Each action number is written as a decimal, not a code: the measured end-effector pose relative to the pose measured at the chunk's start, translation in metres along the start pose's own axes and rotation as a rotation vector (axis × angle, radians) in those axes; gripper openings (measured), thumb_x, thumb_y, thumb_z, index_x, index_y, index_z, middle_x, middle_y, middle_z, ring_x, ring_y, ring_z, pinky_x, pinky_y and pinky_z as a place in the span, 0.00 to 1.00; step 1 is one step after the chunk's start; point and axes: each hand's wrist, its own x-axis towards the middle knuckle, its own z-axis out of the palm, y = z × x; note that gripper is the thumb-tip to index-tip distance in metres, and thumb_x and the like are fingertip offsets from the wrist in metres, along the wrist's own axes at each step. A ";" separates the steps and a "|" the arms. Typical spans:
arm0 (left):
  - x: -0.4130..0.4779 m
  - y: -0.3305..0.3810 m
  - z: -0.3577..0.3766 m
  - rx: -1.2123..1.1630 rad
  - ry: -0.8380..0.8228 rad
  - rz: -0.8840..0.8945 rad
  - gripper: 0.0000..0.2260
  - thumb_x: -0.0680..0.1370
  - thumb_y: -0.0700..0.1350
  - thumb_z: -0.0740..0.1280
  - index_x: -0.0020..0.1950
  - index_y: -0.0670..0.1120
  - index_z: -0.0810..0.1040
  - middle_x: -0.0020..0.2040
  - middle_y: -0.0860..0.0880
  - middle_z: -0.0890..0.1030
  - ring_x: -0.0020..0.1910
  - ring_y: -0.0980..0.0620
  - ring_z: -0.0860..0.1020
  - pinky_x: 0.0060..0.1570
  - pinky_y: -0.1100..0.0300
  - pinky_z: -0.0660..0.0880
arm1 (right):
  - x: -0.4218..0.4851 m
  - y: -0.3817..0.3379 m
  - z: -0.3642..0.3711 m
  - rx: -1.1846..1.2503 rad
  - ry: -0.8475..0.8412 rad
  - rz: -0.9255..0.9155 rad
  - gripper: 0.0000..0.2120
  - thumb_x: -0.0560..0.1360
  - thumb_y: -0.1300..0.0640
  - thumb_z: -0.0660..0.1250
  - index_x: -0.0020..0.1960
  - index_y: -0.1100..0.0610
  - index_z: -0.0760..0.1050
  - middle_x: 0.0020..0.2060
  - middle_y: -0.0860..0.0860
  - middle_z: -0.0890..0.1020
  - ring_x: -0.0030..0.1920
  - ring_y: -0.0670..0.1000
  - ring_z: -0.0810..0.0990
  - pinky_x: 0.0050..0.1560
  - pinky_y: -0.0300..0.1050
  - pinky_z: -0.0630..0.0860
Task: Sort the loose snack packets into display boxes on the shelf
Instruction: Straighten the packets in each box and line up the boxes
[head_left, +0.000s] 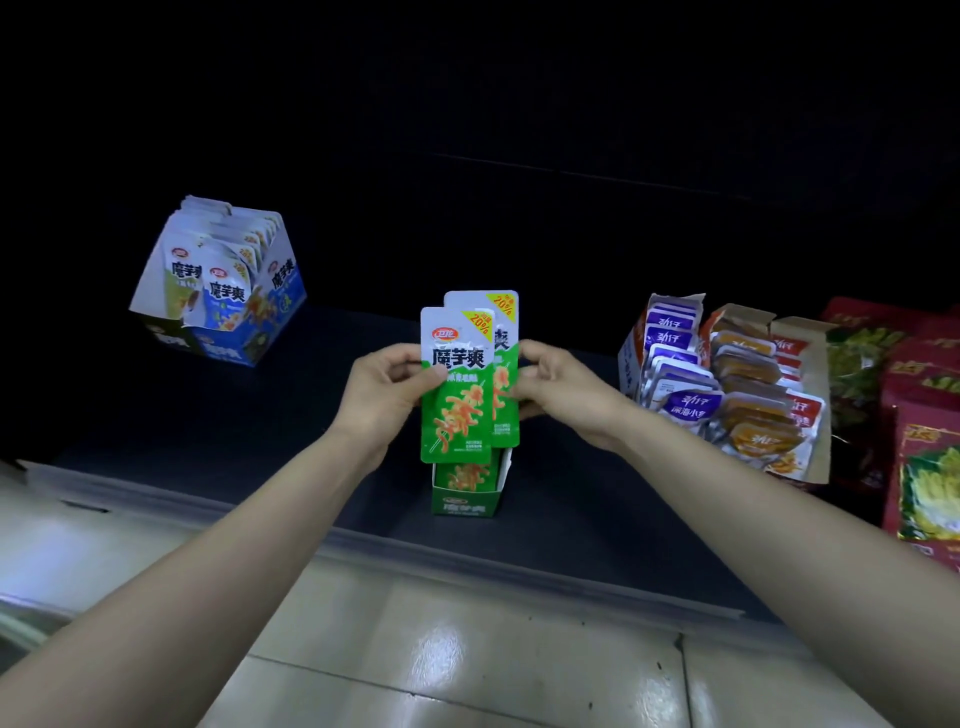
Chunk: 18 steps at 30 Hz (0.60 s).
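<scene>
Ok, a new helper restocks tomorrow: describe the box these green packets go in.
On the dark shelf, look near the front edge, between the blue box on the left and the purple-packet box on the right. The small green box stands alone, the only green one.

I see a dark shelf (218, 405) spreading under and behind the left grip (387, 384) and the right grip (558, 384), its top nearly black. Below both grips a pale grey rail (519, 566) lines its front edge, slanting down to the right. Nearer me than the grips lies a floor (571, 691) of pale glossy tiles with dark joints, a bright glare (441, 644) on one tile. Above the grips the back (519, 130) is black, detail lost.
</scene>
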 end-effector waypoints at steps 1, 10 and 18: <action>0.000 -0.001 0.001 0.010 0.019 0.011 0.04 0.76 0.35 0.70 0.48 0.43 0.80 0.41 0.46 0.82 0.35 0.59 0.81 0.35 0.67 0.76 | -0.002 -0.001 0.001 0.012 -0.031 0.017 0.09 0.80 0.66 0.60 0.57 0.57 0.73 0.47 0.56 0.82 0.47 0.51 0.82 0.49 0.46 0.79; 0.008 -0.014 0.000 0.256 0.018 0.157 0.16 0.71 0.40 0.77 0.54 0.49 0.76 0.43 0.48 0.80 0.37 0.56 0.76 0.39 0.61 0.78 | 0.000 0.023 0.010 -0.216 0.154 -0.146 0.13 0.73 0.61 0.73 0.57 0.58 0.79 0.49 0.53 0.84 0.49 0.56 0.83 0.52 0.55 0.81; 0.010 -0.027 -0.008 0.434 -0.070 0.235 0.12 0.71 0.38 0.75 0.44 0.55 0.78 0.44 0.51 0.77 0.35 0.54 0.74 0.39 0.56 0.74 | 0.005 0.026 0.015 -0.478 0.160 -0.212 0.22 0.70 0.61 0.76 0.62 0.55 0.75 0.46 0.49 0.84 0.41 0.46 0.82 0.45 0.42 0.79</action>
